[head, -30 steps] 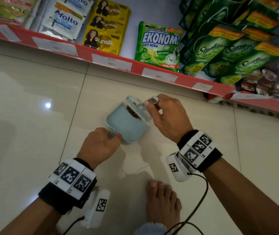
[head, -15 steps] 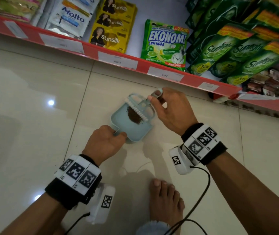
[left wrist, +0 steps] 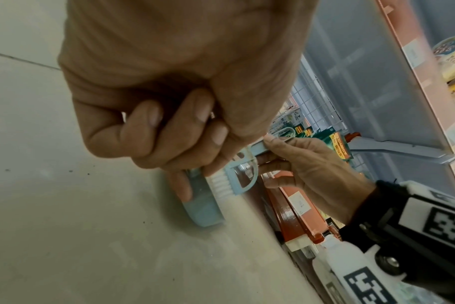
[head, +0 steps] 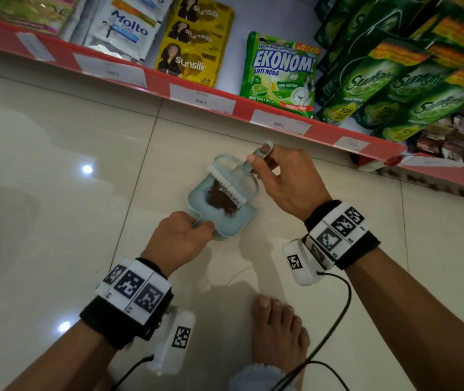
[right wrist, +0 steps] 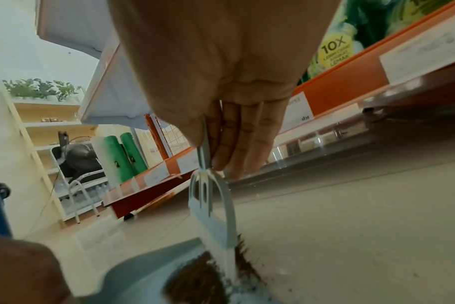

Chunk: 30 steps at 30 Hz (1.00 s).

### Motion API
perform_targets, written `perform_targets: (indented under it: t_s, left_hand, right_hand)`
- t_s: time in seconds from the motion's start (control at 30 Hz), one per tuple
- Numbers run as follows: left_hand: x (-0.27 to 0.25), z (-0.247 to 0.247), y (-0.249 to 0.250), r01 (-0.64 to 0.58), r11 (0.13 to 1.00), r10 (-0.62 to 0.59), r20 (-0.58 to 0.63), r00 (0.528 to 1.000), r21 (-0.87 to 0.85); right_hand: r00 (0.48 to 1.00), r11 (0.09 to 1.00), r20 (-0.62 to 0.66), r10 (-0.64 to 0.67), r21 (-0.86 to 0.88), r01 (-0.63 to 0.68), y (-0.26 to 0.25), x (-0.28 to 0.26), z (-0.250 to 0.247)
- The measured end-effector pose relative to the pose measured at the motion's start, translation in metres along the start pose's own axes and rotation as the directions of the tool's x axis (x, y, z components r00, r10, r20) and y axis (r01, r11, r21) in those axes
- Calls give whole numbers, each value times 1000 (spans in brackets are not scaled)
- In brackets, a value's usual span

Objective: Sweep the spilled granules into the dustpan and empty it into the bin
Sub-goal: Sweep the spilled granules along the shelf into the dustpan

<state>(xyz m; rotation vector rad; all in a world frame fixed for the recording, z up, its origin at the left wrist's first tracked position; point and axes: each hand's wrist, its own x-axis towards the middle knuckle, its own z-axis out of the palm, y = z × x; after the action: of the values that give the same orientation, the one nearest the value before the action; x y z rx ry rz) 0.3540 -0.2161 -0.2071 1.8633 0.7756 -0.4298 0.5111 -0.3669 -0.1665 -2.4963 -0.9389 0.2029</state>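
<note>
A pale blue dustpan [head: 233, 225] lies on the tiled floor in front of the red shelf. My left hand [head: 178, 238] grips its short handle at the near left corner. A pile of dark brown granules [head: 219, 199] sits inside the pan. My right hand [head: 281, 179] pinches the handle of a small blue brush [head: 226, 185] whose white bristles stand in the pan, right on the granules. In the right wrist view the brush [right wrist: 213, 216] stands upright with granules [right wrist: 198, 277] heaped at its bristles. In the left wrist view the dustpan [left wrist: 203, 207] shows edge-on under my curled fingers [left wrist: 192, 131].
A red shelf edge [head: 205, 101] with price labels runs across behind the pan, stacked with soap and shampoo sachets. My bare foot [head: 278, 334] stands just behind the hands, with a black cable [head: 335, 323] trailing beside it. A few dark specks [left wrist: 70, 170] dot the floor.
The brush has swept from the pan's far lip toward me, deeper into the pan, dragging the granules with it. The left hand keeps its hold on the handle.
</note>
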Motion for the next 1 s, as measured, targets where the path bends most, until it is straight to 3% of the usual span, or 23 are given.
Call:
perform_targets:
  t_s: [0.1,0.23,0.43,0.53,0.63,0.8,0.9,1.0]
  left_hand:
    - [0,0,-1,12,1000,-12,7,1000,-7]
    - [0,0,-3,16,1000,-16,17,1000,-18]
    - [0,0,-3,39,999,-39,22,999,-31]
    - [0,1,-6,50,998,-49,25,998,-28]
    - [1,1,-6,54,998,-53,25,998,-22]
    - [0,1,-8,41,999,-40,30,999,-28]
    - [-1,-1,-8,38,999,-37,40,999,-20]
    - [-2,-3,-10,45,999,-44,45,998,-14]
  right_hand:
    - [997,993,-72,31,-110,-39,7,7,-5]
    - [999,973,-43,-20,-229,10,12,11,0]
    - [988,994,132,-84,-63,93,-5,-2,15]
    - [996,997,45,-74,5,74,-7,2,8]
    - [998,995,-33,-52,-89,49,-3,13,1]
    - [992,963,19,-127,-239,128,-2,15,6]
    - [985,978,133,-106,-164,128,-9,2,18]
    - [996,998,69,-49,47,46,-13,-7,17]
